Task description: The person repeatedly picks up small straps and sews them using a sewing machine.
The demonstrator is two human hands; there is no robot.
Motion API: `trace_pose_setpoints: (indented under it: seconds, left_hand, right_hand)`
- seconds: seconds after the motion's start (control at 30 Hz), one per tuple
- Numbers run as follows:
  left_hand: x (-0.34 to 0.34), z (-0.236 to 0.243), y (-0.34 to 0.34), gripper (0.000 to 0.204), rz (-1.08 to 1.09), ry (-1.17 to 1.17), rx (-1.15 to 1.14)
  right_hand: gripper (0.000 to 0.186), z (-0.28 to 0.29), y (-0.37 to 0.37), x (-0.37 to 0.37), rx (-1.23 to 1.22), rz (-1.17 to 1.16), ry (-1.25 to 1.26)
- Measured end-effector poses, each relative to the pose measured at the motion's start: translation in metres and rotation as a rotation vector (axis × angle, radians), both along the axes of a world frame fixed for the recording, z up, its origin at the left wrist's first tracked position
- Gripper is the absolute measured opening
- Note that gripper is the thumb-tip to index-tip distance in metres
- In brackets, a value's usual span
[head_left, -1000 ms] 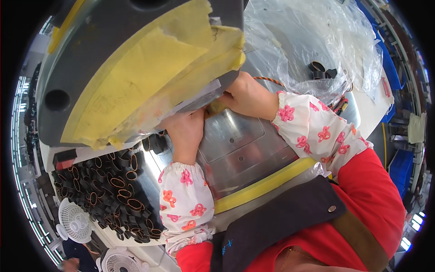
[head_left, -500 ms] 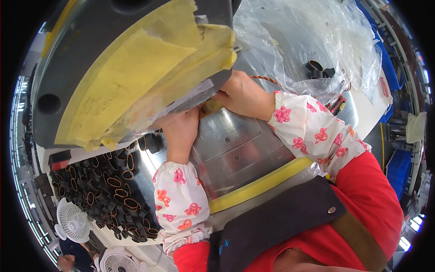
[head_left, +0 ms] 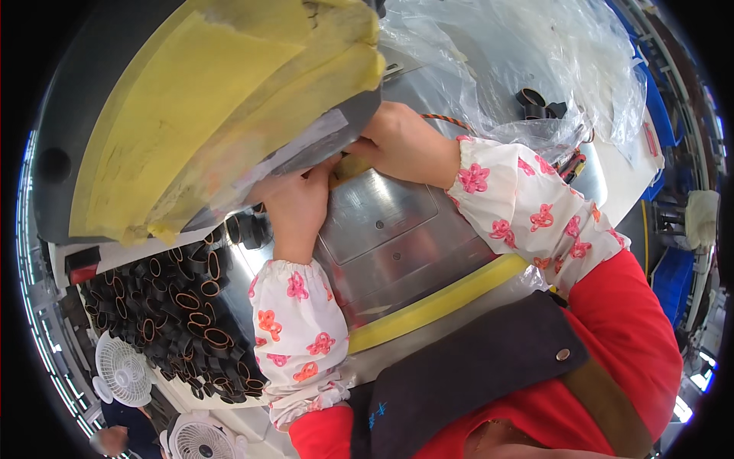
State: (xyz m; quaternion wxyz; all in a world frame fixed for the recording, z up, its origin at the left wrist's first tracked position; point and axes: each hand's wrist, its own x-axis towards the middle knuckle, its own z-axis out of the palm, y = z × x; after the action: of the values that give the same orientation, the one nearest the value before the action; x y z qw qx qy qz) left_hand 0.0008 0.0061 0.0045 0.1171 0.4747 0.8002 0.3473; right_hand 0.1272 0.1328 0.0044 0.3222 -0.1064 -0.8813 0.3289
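Yellow-taped grey machine cover (head_left: 206,115), partly hiding left hand (head_left: 295,200) and right hand (head_left: 407,143); cannot tell openness or hold.

hands (head_left: 294,206) partly hidden, grey machine (head_left: 84,115) cut off

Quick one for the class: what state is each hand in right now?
Left hand: cannot be told; fingertips hidden beneath the grey housing.
Right hand: partly curled; fingertips hidden, so grip cannot be told.
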Motion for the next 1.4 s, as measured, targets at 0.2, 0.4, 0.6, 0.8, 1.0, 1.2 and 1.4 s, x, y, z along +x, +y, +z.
trace_pose_setpoints:
  seconds: [0.2,0.4,0.6,0.8,1.0,1.2,1.4]
  left_hand:
    - [0.004,0.007,-0.001,0.032,0.053,-0.116,-0.042]
    - [0.010,0.019,0.010,0.032,0.057,-0.109,-0.151]
    - [0.004,0.017,0.008,0.029,0.036,-0.041,-0.042]
    - [0.023,0.011,-0.029,0.027,-0.176,-0.042,0.034]
    - [0.033,0.004,-0.014,0.033,-0.245,0.044,0.133]
    - [0.028,0.000,-0.019,0.017,-0.226,0.061,0.228]
    - [0.026,0.005,-0.020,0.010,-0.161,-0.042,0.371]
  right_hand:
    - [0.018,0.010,0.000,0.006,-0.028,0.014,-0.103]
    - [0.011,0.007,0.004,0.010,-0.015,0.013,-0.059]
    - [0.007,0.010,0.009,0.011,-0.067,0.094,-0.014]
    - [0.009,0.026,-0.020,0.039,-0.174,0.247,-0.152]
    - [0.014,0.018,-0.017,0.037,-0.236,0.037,-0.189]
    - [0.005,0.005,-0.013,0.019,-0.604,0.141,-0.239]
    - [0.006,0.002,-0.009,0.023,-0.543,0.160,-0.247]
